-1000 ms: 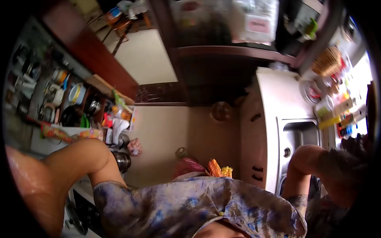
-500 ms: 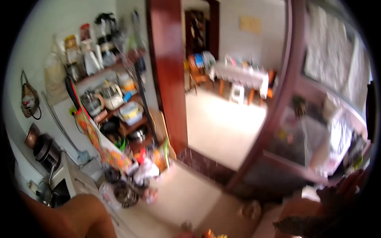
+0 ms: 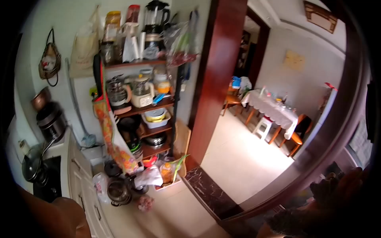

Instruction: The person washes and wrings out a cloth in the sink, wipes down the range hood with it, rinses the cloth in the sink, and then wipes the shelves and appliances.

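At the lower left edge a bare bent limb (image 3: 59,216), probably my left arm, shows close to the camera. My left hand itself is not visible. In the dark lower right corner is my right hand (image 3: 347,186), raised and deep in shadow. A grey, ragged-edged piece (image 3: 321,190) lies against it; whether it is a cuff or something held I cannot make out. The fingers are too dark to read. Near the left limb are the stove (image 3: 53,174) with a lidded pan (image 3: 31,164) and the white cabinet (image 3: 77,174).
A shelf rack (image 3: 156,103) holds a blender (image 3: 154,23), kettles and bowls. An apron (image 3: 115,146) hangs at its side. Pots (image 3: 119,190) and bags stand on the floor. A red-brown doorframe (image 3: 216,71) leads to a room with a dining table (image 3: 270,105) and chairs.
My view has turned left and become sharper; the shelf and doorway now sit further right. The limb at lower left shows less, and the right hand is darker and closer to the edge.
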`<state>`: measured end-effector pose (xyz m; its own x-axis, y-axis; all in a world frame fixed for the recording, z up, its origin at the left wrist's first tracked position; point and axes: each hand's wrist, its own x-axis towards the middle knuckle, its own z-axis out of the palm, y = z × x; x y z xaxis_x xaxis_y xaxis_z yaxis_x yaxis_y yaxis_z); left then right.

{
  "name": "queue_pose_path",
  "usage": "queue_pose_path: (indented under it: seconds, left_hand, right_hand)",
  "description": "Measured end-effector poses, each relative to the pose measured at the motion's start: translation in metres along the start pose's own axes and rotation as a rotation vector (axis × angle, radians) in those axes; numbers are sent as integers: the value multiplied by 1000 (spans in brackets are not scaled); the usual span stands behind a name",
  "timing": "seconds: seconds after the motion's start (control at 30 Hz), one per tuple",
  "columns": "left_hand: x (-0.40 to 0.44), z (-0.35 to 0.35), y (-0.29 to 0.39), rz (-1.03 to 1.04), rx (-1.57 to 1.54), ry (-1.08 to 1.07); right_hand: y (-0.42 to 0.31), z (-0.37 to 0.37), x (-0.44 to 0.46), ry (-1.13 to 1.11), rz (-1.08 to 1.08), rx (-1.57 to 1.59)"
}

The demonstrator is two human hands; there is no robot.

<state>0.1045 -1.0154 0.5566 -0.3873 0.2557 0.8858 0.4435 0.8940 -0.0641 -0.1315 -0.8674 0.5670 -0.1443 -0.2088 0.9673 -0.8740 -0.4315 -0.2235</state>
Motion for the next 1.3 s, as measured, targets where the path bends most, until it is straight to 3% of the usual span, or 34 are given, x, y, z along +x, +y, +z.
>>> queue_pose_path:
  seconds: [0.47,0.73,0.8,0.87,0.93,1.0,1.03,1.1,1.17,1.2,1.23,1.3]
  left_hand:
    - [-39,10,-70,-181,373,58]
    - [-29,26,-125,-284,606,394]
    - [-40,40,-144,-434,600,500]
    - [-64,66,-165,-794,429,456]
    - [-104,105,-185,-1282,4,324]
    - [-141,144,-189,-1567,-159,290]
    - [-158,160,-190,-1638,-553,566]
    - [-195,166,-189,-1737,-530,524]
    - [-219,162,-189,-1677,-335,839]
    - [-224,150,-188,-1771,-188,844]
    - [-234,140,-190,-1812,-208,1048]
    - [-242,111,-198,-1673,-191,1315]
  right_hand:
    - [116,89,10,-54,-32,337]
    - [185,134,43,-118,16,562]
    - [203,155,35,-174,85,620]
    - [223,190,10,-288,208,685]
    - [240,230,-36,-373,308,794]
    - [245,257,-77,-512,462,793]
    - [249,269,-98,-571,454,745]
    - [252,294,-119,-623,370,748]
    - [259,313,-137,-861,352,770]
    - [264,323,-147,-970,356,744]
    - [265,332,-157,-984,355,749]
    - [266,359,-173,-1277,477,828]
